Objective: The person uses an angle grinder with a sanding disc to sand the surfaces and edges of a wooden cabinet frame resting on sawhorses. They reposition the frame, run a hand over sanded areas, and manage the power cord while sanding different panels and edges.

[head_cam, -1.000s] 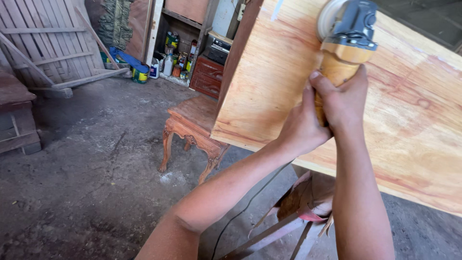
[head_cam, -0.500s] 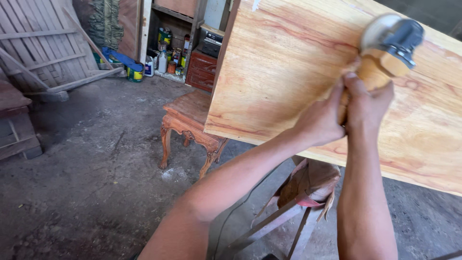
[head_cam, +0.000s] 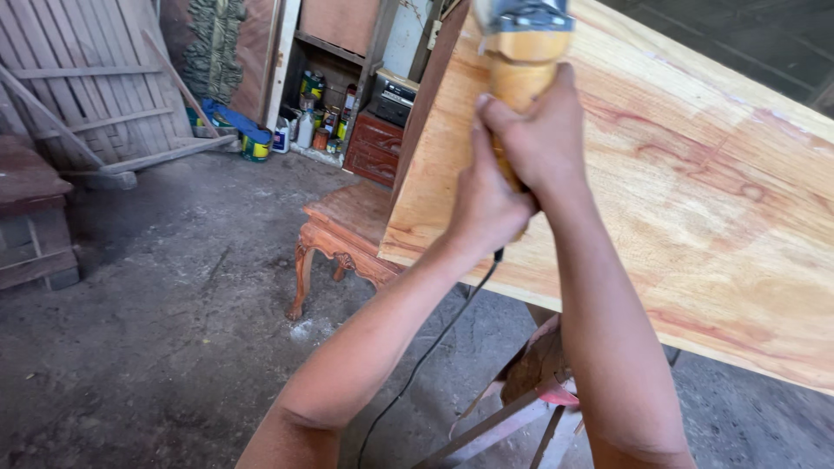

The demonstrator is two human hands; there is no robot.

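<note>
Hands stay clamped: I log left hand (head_cam: 486,204) and right hand (head_cam: 543,139) both closed around the yellow-bodied power sander (head_cam: 519,52). Sander now sits nearer the left end of the pale reddish-grained wooden board (head_cam: 695,200) than half a second ago, its head partly cut off at frame top.

Wood panel (head_cam: 695,200): pale sanded timber, matt, smooth, w/ reddish grain streaks; edge at 7 o'clock raw. Power sander (head_cam: 521,48): body orange-tan plastic, dull, dust-coated; head at 12 o'clock grey metal, slight sheen. Cable (head_cam: 426,356): black rubber/plastic, matt. Carved stool (head_cam: 343,230) at 9 o'clock of panel: reddish-brown wood, semi-gloss top, dusty. Floor (head_cam: 156,330): bare concrete, rough, matt, dust patches. Slatted panels (head_cam: 78,78) at 10 o'clock: unfinished weathered wood, rough. Cans (head_cam: 256,143) nr shelf: glossy metal/plastic.
</note>
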